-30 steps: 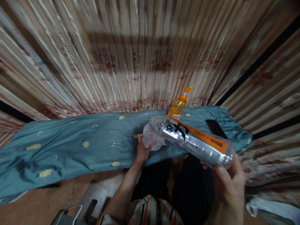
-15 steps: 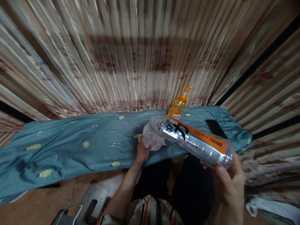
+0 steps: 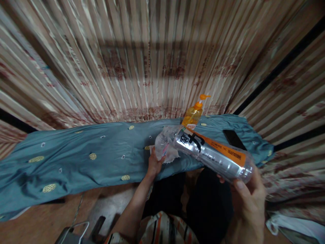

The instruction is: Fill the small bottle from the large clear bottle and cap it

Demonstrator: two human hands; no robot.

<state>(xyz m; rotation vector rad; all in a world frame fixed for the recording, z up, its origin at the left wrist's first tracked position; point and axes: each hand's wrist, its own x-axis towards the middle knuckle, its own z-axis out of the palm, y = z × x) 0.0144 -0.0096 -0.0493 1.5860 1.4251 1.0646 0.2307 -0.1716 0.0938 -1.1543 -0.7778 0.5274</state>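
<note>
My right hand grips the base end of a clear plastic bottle with a silver and orange label. The bottle slants down to the left, its neck meeting a clear, thin plastic container with a pink mark. Around that container my left hand is closed; its exact kind is hard to make out. A white tissue-like sheet lies beneath it. Behind the slanted bottle stands a pump bottle of yellow liquid with an orange pump top.
A blue-green cloth with pineapple prints covers the long narrow table. On its right side lies a dark flat phone-like object. Striped curtains hang behind and at the sides. Below left is a dark object with a pale cable.
</note>
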